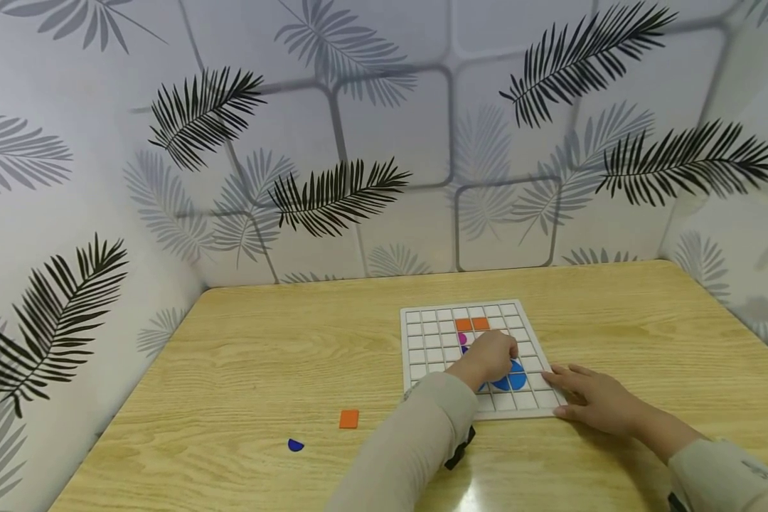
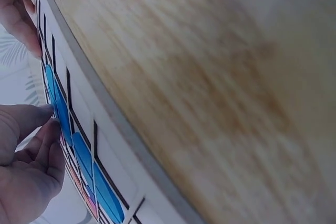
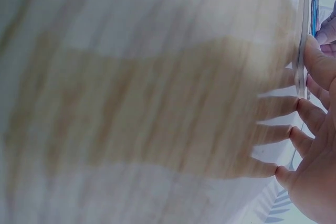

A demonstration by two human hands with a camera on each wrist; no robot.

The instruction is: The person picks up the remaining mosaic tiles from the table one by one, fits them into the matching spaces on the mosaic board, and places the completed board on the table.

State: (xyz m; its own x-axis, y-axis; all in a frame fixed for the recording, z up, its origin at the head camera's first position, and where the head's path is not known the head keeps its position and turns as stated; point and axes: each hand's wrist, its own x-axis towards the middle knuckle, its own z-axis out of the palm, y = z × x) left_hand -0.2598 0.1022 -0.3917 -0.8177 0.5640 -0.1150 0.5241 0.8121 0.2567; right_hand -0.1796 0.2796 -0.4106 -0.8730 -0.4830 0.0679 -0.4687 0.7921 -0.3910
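Observation:
A white grid board [image 1: 425,340] lies on the wooden table, with flat coloured pieces set in its squares. My left hand [image 1: 489,355] reaches over its middle. In the left wrist view, the left thumb and forefinger [image 2: 47,121] pinch at the edge of a blue curved piece [image 2: 62,111] low on the board; the fingers partly hide it. Another blue piece [image 2: 97,179] lies beside it. My right hand [image 1: 595,400] is spread at the board's near right corner, thumb and fingers touching the frame and fingertips on the table [image 3: 157,114].
Two orange squares [image 1: 472,323] and a magenta piece [image 1: 463,339] sit in the board's upper part. Left of the board, an orange square [image 1: 348,419] and a dark blue half-round piece [image 1: 296,445] lie loose. A leaf-patterned wall [image 1: 409,142] stands behind the table.

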